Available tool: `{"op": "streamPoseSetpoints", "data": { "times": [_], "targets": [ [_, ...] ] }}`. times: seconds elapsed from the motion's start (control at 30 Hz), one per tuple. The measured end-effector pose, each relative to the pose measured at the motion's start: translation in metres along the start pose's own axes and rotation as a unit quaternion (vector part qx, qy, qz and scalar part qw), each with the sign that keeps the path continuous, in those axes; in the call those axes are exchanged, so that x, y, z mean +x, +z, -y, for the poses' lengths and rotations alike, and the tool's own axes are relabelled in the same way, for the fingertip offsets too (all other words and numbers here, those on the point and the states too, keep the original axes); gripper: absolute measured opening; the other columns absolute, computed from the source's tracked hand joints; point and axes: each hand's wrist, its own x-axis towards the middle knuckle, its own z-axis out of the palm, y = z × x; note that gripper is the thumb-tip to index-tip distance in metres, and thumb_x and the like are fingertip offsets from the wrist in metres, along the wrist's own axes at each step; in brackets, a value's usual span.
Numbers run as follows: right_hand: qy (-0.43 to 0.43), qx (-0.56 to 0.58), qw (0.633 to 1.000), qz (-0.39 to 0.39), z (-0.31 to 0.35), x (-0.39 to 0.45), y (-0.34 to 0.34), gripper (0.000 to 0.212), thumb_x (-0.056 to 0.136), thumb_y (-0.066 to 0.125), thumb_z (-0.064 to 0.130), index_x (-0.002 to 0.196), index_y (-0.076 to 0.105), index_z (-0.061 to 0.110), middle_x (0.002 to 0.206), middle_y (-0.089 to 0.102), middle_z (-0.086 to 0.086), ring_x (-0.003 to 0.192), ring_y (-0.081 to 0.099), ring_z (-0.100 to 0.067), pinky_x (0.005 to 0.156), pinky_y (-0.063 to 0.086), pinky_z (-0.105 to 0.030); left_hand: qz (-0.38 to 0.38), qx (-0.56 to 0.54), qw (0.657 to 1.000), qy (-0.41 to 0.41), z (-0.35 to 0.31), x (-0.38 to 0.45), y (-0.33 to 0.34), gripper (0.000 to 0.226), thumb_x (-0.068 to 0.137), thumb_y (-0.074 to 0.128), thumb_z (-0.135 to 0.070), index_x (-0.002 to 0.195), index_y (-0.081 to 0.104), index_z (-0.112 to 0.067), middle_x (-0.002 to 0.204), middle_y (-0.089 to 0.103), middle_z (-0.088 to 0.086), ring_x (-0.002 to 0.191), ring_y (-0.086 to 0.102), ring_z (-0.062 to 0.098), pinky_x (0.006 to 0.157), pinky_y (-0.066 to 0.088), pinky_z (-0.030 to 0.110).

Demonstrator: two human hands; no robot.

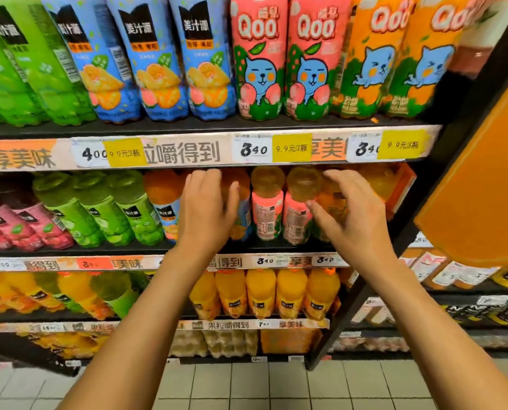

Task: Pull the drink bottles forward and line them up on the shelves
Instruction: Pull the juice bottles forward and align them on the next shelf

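Both your hands are raised at the second shelf [69, 252], just under the upper price rail [187, 150]. Your left hand [207, 208] lies with loosely spread fingers over a blue-label bottle [244, 211] behind it; whether it actually grips is unclear, since the hand hides the contact. Your right hand [355, 214] is relaxed, fingers curved but holding nothing, beside the two pink-label bottles [282, 214] and in front of an orange bottle [332, 205].

To do this step well, take each bottle low on its body rather than by the cap, draw it to the shelf's front edge, and turn the label outward: the pink ones show barcodes, not faces. Match each column to the row above.

On the top shelf [205, 125] stand pink Qoo bottles [288, 57] and orange Qoo bottles [400, 57] with a blue cartoon creature, blue bottles [146, 60] and green bottles [25, 63] marked 美汁源. The rail reads 粒嚼得到 and 享美味, with prices 400 and 340, and yellow tags reading 9.9元3瓶. A lower rail [247, 324] reads 果粒嚼得到, 享美味 and 7.00, though blurred.
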Motion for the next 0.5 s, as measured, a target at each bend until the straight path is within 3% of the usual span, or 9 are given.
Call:
{"op": "streamPoseSetpoints", "data": {
  "times": [0.13,0.2,0.27,0.37,0.5],
  "targets": [
    [0.01,-0.021,1.0,-0.02,0.003,0.01,0.003,0.037,0.09,0.07,0.025,0.119,0.057,0.007,0.108,0.058,-0.006,0.104,0.053,-0.02,0.088,0.035,-0.016,0.083,0.023,0.996,-0.006,0.002,0.013,-0.002,0.022,0.092,0.061,-0.016,0.077,0.051,-0.003,0.073,0.052,0.023,0.072,0.052,0.041,0.061,0.034,0.043],
    [0.018,-0.035,0.999,-0.021,0.005,0.015,0.004,0.032,0.09,0.07,0.027,0.114,0.056,0.011,0.099,0.053,0.001,0.095,0.049,-0.016,0.078,0.031,-0.015,0.107,0.027,0.994,-0.009,0.002,0.019,-0.003,0.041,0.091,0.061,-0.016,0.062,0.032,-0.016,0.06,0.04,0.015,0.063,0.051,0.042,0.053,0.026,0.037],
    [0.019,-0.044,0.999,-0.021,0.005,0.016,0.005,0.029,0.089,0.071,0.027,0.108,0.054,0.013,0.093,0.044,0.008,0.087,0.041,-0.008,0.072,0.026,-0.015,0.119,0.032,0.992,0.002,0.004,0.024,-0.004,0.055,0.087,0.067,-0.012,0.06,0.019,-0.021,0.056,0.039,0.016,0.057,0.051,0.041,0.053,0.023,0.034],
    [0.026,-0.052,0.998,-0.017,0.004,0.016,0.008,0.028,0.088,0.072,0.027,0.104,0.054,0.013,0.092,0.041,0.009,0.085,0.039,-0.008,0.07,0.025,-0.016,0.134,0.037,0.99,-0.005,0.005,0.027,-0.005,0.052,0.081,0.074,-0.009,0.058,0.027,-0.015,0.057,0.047,0.022,0.055,0.05,0.04,0.052,0.025,0.033],
    [0.042,-0.063,0.997,-0.012,0.007,0.016,0.009,0.026,0.087,0.073,0.026,0.095,0.054,0.01,0.088,0.042,0.005,0.083,0.033,-0.003,0.067,0.023,-0.016,0.134,0.03,0.99,-0.031,0.003,0.027,-0.002,0.064,0.083,0.072,-0.014,0.051,0.017,-0.016,0.048,0.02,0.0,0.051,0.033,0.028,0.051,0.022,0.032]
  ]
}}
